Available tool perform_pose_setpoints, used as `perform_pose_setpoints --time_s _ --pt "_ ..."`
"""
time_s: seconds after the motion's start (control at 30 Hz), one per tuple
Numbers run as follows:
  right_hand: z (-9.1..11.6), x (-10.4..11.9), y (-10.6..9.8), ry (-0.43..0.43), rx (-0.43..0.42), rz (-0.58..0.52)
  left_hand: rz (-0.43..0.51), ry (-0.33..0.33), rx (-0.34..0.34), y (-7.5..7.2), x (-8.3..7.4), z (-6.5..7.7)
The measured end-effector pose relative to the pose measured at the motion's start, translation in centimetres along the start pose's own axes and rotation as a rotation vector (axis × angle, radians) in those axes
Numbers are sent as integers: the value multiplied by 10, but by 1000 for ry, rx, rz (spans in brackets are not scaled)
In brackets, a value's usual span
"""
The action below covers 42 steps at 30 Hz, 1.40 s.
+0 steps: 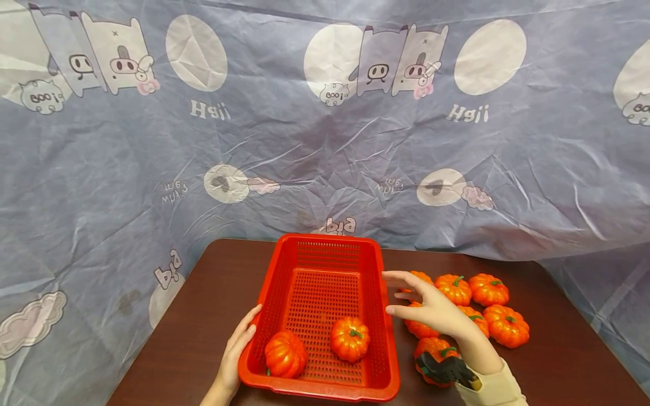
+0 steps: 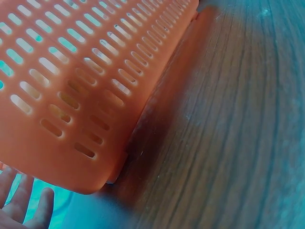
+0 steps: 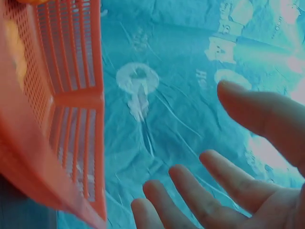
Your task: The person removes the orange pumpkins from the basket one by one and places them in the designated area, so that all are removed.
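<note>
A red plastic basket [image 1: 373, 389] with slotted walls stands on the brown table, two small orange pumpkins lying on its floor: one pumpkin [image 1: 286, 355] in the near left corner, another pumpkin [image 1: 350, 339] right of centre. My left hand [image 1: 235, 355] lies along the basket's left side, its fingers extended at the rim; whether they press on it cannot be told. Over on the right, my right hand [image 1: 434, 307] hovers beside the right rim, thumb and fingers spread with nothing between them. The right wrist view shows those fingers [image 3: 188, 191] apart from the basket wall [image 3: 76, 138].
Several more pumpkins [image 1: 508, 326] sit grouped on the table right of the basket, some partly hidden by my right hand and wrist. A black strap [image 1: 444, 369] is on that wrist. Behind the table [image 1: 203, 316] hangs a grey-blue printed cloth [image 1: 304, 141].
</note>
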State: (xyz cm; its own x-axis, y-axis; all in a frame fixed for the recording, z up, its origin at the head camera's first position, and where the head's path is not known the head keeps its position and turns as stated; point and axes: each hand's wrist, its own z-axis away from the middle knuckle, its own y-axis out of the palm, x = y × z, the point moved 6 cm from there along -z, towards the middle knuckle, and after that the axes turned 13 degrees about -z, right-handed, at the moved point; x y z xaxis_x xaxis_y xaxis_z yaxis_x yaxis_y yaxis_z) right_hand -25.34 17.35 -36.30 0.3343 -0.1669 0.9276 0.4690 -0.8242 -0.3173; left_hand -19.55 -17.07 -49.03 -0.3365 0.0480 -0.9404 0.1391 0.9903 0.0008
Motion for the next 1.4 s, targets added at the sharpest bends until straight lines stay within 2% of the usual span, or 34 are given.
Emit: perform_pose_setpoints --time_s 0.13,0.4,0.6,0.83,1.07,1.4 --pt "-17 -3 14 18 101 -59 3 -13 2 1 1 0" --pt "-45 -10 40 -2 230 -84 13 -22 -1 1 0 0" --pt "-56 -20 61 66 302 -76 4 -41 -11 0 1 0" --pt "-64 -34 78 100 366 -28 -6 -45 -17 0 2 0" --pt "-64 -47 90 196 431 19 2 -37 -16 0 1 0" --pt "-63 -57 98 229 453 30 7 -31 -1 0 1 0"
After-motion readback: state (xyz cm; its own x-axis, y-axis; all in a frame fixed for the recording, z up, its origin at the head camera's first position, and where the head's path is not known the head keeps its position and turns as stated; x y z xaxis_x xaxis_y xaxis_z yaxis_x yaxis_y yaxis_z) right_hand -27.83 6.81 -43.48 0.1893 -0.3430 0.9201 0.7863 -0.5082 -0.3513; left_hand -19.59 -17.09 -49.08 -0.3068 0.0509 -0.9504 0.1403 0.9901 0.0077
